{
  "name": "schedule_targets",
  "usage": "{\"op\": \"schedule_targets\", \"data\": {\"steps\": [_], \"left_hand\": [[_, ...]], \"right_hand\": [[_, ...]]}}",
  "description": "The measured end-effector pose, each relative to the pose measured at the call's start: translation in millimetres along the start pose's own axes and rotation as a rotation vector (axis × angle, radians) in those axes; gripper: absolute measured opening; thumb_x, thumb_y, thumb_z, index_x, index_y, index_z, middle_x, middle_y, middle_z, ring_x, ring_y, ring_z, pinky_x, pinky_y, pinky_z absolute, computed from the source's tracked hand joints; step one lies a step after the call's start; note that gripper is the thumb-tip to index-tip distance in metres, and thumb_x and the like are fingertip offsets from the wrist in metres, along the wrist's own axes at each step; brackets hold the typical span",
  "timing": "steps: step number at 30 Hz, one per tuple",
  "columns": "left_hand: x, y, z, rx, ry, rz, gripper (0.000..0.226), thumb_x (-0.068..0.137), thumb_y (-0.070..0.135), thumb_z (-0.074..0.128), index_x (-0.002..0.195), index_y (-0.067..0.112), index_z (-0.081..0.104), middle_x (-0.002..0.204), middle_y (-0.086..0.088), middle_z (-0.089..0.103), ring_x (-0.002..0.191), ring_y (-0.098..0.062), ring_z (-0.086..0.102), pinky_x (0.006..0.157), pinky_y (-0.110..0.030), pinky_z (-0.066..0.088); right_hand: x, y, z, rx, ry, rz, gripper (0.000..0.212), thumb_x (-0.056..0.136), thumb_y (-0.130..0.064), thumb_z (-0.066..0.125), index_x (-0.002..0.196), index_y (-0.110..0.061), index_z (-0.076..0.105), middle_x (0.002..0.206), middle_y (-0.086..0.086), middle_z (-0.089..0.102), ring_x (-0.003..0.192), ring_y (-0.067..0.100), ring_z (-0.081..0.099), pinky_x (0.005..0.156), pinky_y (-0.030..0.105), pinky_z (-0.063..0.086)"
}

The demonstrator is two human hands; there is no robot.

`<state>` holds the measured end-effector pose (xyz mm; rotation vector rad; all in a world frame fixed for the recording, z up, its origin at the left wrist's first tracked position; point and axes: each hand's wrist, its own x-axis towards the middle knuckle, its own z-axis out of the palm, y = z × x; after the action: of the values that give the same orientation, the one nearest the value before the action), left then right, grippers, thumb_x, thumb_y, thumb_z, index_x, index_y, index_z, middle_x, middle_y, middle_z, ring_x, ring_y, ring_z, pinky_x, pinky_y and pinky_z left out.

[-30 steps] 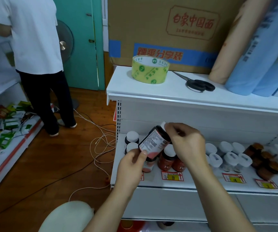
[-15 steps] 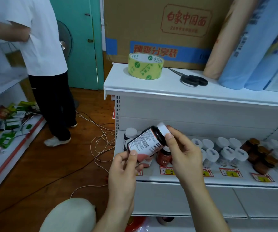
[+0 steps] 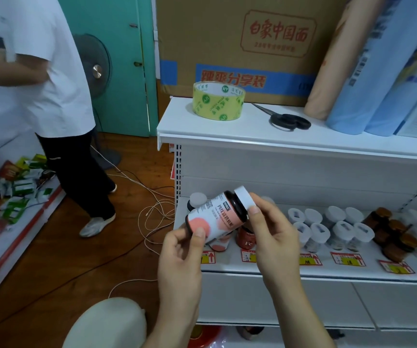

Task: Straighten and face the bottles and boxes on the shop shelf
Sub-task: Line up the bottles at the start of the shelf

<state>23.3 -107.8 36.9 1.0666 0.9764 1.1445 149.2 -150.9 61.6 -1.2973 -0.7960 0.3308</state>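
Bottle [image 3: 217, 217] rotated since earlier frame, pink label face now up, tilted above shelf [image 3: 252, 266] front | left hand [image 3: 181, 249] pinches base, right hand [image 3: 272, 234] pinches cap | progress: white-capped rows look faced; this bottle unplaced, brown jars [image 3: 391, 234] right look uneven.

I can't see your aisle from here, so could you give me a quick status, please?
Left hand at base, right hand at cap, both holding bottle. Bottle tilted, off shelf. Nothing in the way.
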Motion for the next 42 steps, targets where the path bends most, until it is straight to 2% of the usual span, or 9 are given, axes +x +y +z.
{"op": "schedule_targets", "data": {"steps": [3,7,15,20,24,28,31,36,42], "left_hand": [[-2,0,1,-0.056,-0.026,-0.029,0.039,0.081,0.043,0.066,0.112,0.020,0.063,0.103,0.004,0.076,0.100,-0.009,0.072,0.089,-0.033,0.058],[-2,0,-3,-0.033,-0.064,0.003,0.025,0.092,0.022,0.065,0.117,0.022,0.063,0.108,0.005,0.075,0.104,-0.007,0.070,0.091,-0.029,0.058],[5,3,-3,0.013,-0.015,0.066,0.029,0.082,0.048,0.063,0.104,0.028,0.063,0.103,0.010,0.075,0.100,-0.010,0.071,0.087,-0.039,0.060],[6,4,-4,0.030,-0.043,0.111,0.020,0.092,0.030,0.061,0.112,0.029,0.060,0.128,0.006,0.067,0.113,-0.001,0.065,0.091,-0.024,0.057],[10,4,-7,0.070,-0.053,0.142,0.017,0.096,0.022,0.061,0.110,0.032,0.060,0.123,0.009,0.068,0.112,0.004,0.063,0.088,-0.018,0.056],[14,9,-4,0.061,-0.009,0.148,0.019,0.088,0.041,0.060,0.104,0.032,0.062,0.100,0.018,0.073,0.100,0.005,0.067,0.073,-0.010,0.053],[16,13,-3,0.068,0.008,0.125,0.020,0.087,0.046,0.057,0.102,0.034,0.063,0.099,0.026,0.072,0.095,0.007,0.067,0.071,-0.009,0.053],[17,13,-4,0.093,-0.053,0.104,0.013,0.096,0.036,0.058,0.107,0.042,0.061,0.100,0.038,0.067,0.097,0.012,0.064,0.071,-0.009,0.054],[19,14,-4,0.100,-0.057,0.137,0.013,0.095,0.033,0.062,0.107,0.039,0.060,0.099,0.039,0.067,0.100,0.017,0.061,0.071,-0.006,0.051]], "right_hand": [[0,3,2,-0.028,0.040,0.004,0.020,0.098,-0.018,0.060,0.111,-0.026,0.073,0.114,-0.003,0.073,0.104,0.011,0.069,0.089,0.031,0.058],[2,5,1,-0.054,0.008,0.012,0.023,0.101,-0.020,0.056,0.115,-0.031,0.071,0.120,-0.005,0.069,0.114,0.012,0.065,0.097,0.040,0.054],[2,1,2,-0.018,-0.052,-0.015,0.033,0.100,-0.003,0.054,0.122,-0.025,0.066,0.115,-0.012,0.072,0.113,0.007,0.065,0.091,0.021,0.053],[4,8,5,-0.053,-0.055,-0.001,0.031,0.100,-0.013,0.057,0.125,-0.030,0.065,0.123,0.000,0.068,0.114,0.016,0.065,0.097,0.039,0.053],[5,8,6,-0.068,-0.035,-0.003,0.030,0.096,-0.030,0.056,0.125,-0.035,0.064,0.126,0.000,0.066,0.117,0.016,0.063,0.099,0.046,0.052],[9,3,8,-0.071,-0.067,-0.028,0.032,0.103,-0.012,0.051,0.126,-0.029,0.065,0.123,-0.012,0.069,0.120,0.009,0.061,0.099,0.031,0.050],[10,-1,10,-0.064,-0.062,-0.038,0.031,0.102,-0.009,0.051,0.124,-0.026,0.066,0.115,-0.014,0.071,0.113,0.005,0.064,0.090,0.019,0.051],[13,5,13,-0.086,0.014,0.000,0.023,0.099,-0.033,0.057,0.119,-0.035,0.067,0.117,-0.007,0.070,0.110,0.013,0.066,0.095,0.046,0.054],[15,6,14,-0.096,-0.014,0.023,0.028,0.094,-0.044,0.056,0.119,-0.038,0.067,0.121,-0.003,0.068,0.113,0.013,0.065,0.098,0.047,0.052]]}}
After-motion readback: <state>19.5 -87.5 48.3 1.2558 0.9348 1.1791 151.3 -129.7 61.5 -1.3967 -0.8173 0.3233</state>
